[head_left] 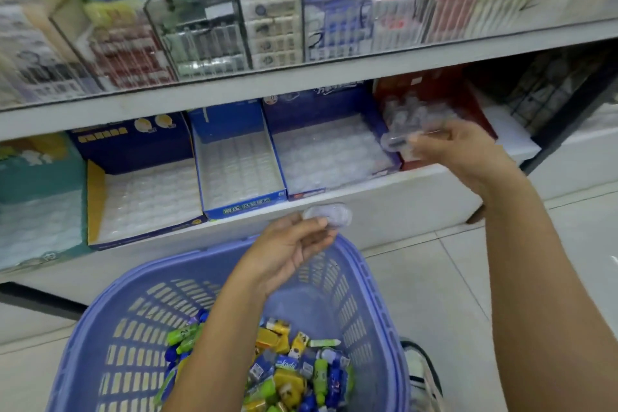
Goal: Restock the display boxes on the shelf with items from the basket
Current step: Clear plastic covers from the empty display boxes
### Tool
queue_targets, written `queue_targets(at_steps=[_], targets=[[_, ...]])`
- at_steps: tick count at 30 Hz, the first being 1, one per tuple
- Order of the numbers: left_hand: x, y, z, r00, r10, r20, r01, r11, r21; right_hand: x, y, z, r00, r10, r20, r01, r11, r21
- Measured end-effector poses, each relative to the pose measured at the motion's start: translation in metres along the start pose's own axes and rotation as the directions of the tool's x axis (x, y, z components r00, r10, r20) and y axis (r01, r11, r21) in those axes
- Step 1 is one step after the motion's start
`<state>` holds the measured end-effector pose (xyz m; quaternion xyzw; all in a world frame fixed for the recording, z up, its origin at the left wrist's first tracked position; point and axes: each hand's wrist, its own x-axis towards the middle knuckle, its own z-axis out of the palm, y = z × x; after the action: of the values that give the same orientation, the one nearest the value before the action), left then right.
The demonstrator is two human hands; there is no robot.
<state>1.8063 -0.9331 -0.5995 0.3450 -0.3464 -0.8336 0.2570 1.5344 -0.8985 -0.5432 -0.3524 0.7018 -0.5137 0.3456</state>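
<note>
A purple slatted basket stands on the floor below me, with several small colourful packets heaped in its bottom. My left hand hovers above the basket's far rim and pinches a small clear plastic piece. My right hand reaches toward the lower shelf and grips another clear plastic piece in front of the red display box. Blue display boxes with clear moulded trays sit in a row on the lower shelf.
The upper shelf carries clear cases of small boxed goods, blurred. A teal box stands at the left end of the lower shelf. The floor is pale tile. A shoe shows right of the basket.
</note>
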Motion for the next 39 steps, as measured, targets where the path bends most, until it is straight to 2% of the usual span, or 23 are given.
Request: queue_targets(at_steps=[2,4,6,9,12,18,21,26,31,34,39], targets=[[0.004,0.003,0.019,1.000,0.011,0.014,-0.011,1.000,-0.017,0.020,-0.003,-0.023,0.983,-0.080,-0.164,0.059,0.990,-0.129],[0.009,0.007,0.034,0.999,0.030,0.031,-0.030,1.000,-0.008,0.039,-0.008,-0.034,0.959,-0.196,-0.207,0.104,0.917,-0.385],[0.013,0.010,0.046,0.998,0.051,0.042,-0.052,0.999,0.018,0.055,-0.014,-0.040,0.932,-0.300,-0.206,0.122,0.790,-0.600],[0.019,0.012,0.058,0.997,0.073,0.028,-0.074,0.996,0.044,0.071,-0.021,-0.044,0.934,-0.343,-0.100,0.172,0.677,-0.715],[0.026,0.012,0.065,0.994,0.110,0.011,-0.110,0.993,0.046,0.080,-0.017,-0.044,0.933,-0.360,-0.006,0.240,0.636,-0.733],[0.045,0.009,0.075,0.980,0.179,-0.081,-0.180,0.984,-0.001,0.094,-0.006,-0.047,0.959,-0.284,0.020,0.220,0.694,-0.685],[0.054,0.007,0.080,0.972,0.208,-0.113,-0.199,0.976,0.088,0.098,0.000,-0.047,0.955,-0.295,0.018,0.225,0.684,-0.694],[0.071,0.006,0.095,0.946,0.285,-0.152,-0.254,0.947,0.197,0.097,0.007,-0.055,0.975,-0.216,-0.054,0.118,0.707,-0.698],[0.085,0.007,0.110,0.925,0.347,-0.152,-0.290,0.907,0.306,0.081,0.007,-0.044,0.935,-0.354,-0.034,0.201,0.606,-0.769],[0.091,0.007,0.112,0.918,0.359,-0.170,-0.283,0.891,0.356,0.081,0.004,-0.036,0.953,-0.298,-0.049,0.129,0.549,-0.826],[0.097,0.007,0.119,0.905,0.373,-0.203,-0.272,0.878,0.395,0.080,-0.006,-0.031,0.979,-0.185,-0.088,0.054,0.649,-0.759]])
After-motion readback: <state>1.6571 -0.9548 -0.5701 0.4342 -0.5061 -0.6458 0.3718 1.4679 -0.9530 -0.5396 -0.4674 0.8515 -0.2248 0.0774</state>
